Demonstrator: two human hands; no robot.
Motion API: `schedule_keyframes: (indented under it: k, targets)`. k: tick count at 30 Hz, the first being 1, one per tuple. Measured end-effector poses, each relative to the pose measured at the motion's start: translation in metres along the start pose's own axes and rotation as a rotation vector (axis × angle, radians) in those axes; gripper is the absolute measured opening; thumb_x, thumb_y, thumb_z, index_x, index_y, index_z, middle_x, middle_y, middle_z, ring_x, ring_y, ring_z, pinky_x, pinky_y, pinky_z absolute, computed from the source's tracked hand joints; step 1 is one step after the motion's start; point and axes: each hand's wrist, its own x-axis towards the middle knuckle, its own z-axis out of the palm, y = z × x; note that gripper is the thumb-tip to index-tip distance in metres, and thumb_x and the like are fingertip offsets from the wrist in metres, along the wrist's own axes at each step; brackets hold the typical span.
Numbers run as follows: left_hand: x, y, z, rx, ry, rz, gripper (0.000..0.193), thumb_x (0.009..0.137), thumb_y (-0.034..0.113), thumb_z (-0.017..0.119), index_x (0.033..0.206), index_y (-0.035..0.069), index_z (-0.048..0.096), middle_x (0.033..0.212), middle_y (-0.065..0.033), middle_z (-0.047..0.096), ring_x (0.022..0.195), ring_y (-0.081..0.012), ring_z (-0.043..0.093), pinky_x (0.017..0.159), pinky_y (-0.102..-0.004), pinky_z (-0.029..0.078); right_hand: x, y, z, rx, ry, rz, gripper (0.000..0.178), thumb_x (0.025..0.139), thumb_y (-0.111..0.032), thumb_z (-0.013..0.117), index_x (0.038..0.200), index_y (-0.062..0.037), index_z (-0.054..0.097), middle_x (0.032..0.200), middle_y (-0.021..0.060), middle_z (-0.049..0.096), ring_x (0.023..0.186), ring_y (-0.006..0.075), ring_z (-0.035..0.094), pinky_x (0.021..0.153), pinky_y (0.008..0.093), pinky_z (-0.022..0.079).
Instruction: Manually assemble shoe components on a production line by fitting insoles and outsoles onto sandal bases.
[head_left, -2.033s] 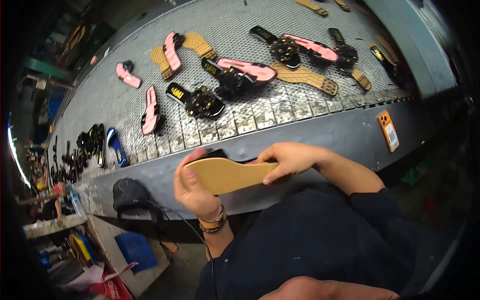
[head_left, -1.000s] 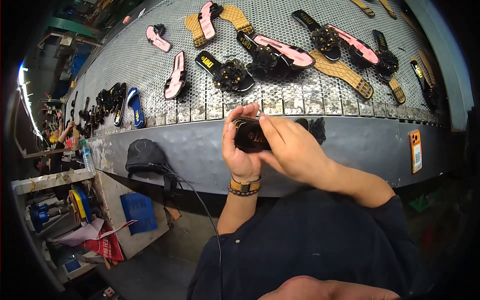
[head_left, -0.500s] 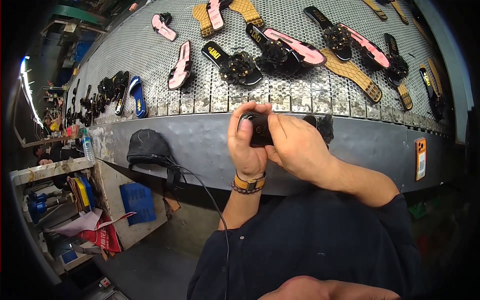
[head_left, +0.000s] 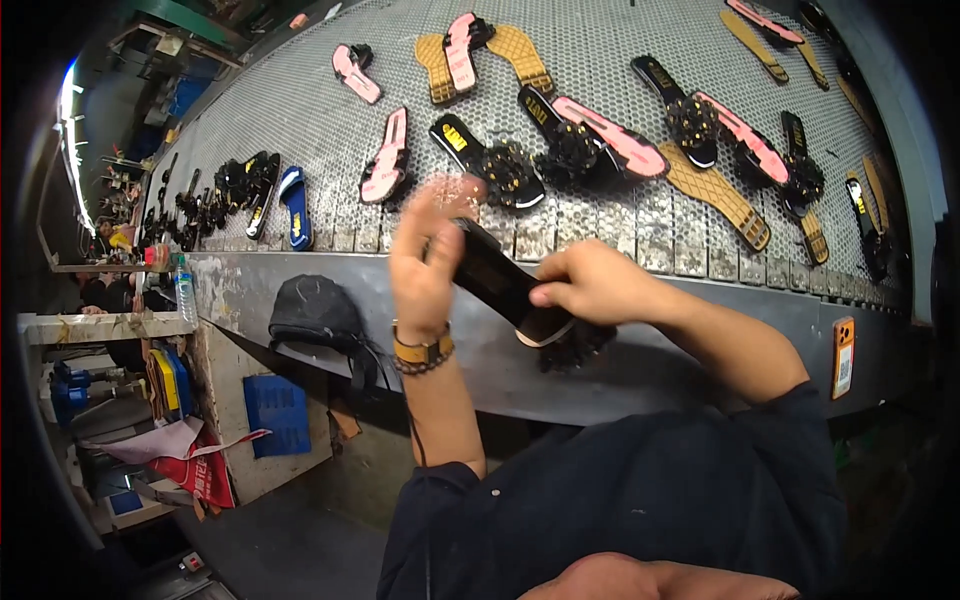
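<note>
Between my hands, over the metal ledge, is a black slide sandal (head_left: 492, 283) with a frilly dark flower near its lower right end. My right hand (head_left: 605, 285) grips it near the flower end, thumb on top and fingers curled. At the upper left end, my left hand (head_left: 422, 265) has its thumb against the sandal's edge. Its other fingers are smeared by motion, so their grip is unclear. Just beyond lie a black flower sandal (head_left: 460, 143), a pink-soled sandal (head_left: 386, 165) and another black sandal (head_left: 548, 118) beside a long pink insole (head_left: 612, 135).
The perforated conveyor (head_left: 300, 120) carries several more sandals, tan soles (head_left: 715, 195) and a blue slide (head_left: 296, 210). On the ledge (head_left: 440, 375) rest a soft black cap-like item (head_left: 318, 312) at left and an orange phone (head_left: 843, 358) at right. A water bottle (head_left: 185, 292) stands far left.
The sandal has turned to slant down to the right, showing more of its length. My left hand has moved left and up, and my right hand has slid back toward the flower end.
</note>
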Motion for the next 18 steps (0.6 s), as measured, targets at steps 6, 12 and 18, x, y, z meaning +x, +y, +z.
schedule_keyframes:
  k: [6, 12, 18]
  targets:
    - [0.146, -0.013, -0.096, -0.118, 0.853, 0.159, 0.026, 0.103, 0.01, 0.055, 0.124, -0.003, 0.061, 0.114, -0.0155, 0.068, 0.106, -0.0258, 0.066, 0.093, -0.0388, 0.055, 0.17, -0.001, -0.043, -0.397, -0.051, 0.056, 0.048, 0.093, -0.043, 0.076, 0.091, 0.0047, 0.077, 0.086, 0.0223, 0.076, 0.081, 0.0367, 0.075, 0.075, 0.0461, 0.058]
    - [0.311, -0.11, -0.252, 0.711, 0.85, -0.186, 0.066, 0.092, 0.031, 0.069, 0.144, -0.003, 0.05, 0.13, -0.028, 0.065, 0.119, -0.0375, 0.066, 0.102, -0.0456, 0.053, 0.327, -0.034, -0.07, -0.579, 0.464, 0.0, 0.03, 0.095, -0.016, 0.058, 0.116, -0.0002, 0.073, 0.113, 0.0221, 0.077, 0.104, 0.0364, 0.076, 0.09, 0.0504, 0.059]
    - [0.379, -0.291, -0.163, 1.324, 0.228, -0.534, 0.112, 0.087, 0.048, 0.078, 0.168, 0.013, 0.009, 0.145, -0.0359, 0.057, 0.134, -0.0511, 0.057, 0.115, -0.0537, 0.045, 0.381, 0.12, -0.128, -0.286, 0.699, 0.374, 0.035, 0.099, -0.017, 0.061, 0.128, 0.003, 0.066, 0.124, 0.0236, 0.072, 0.117, 0.0392, 0.07, 0.099, 0.0446, 0.058]
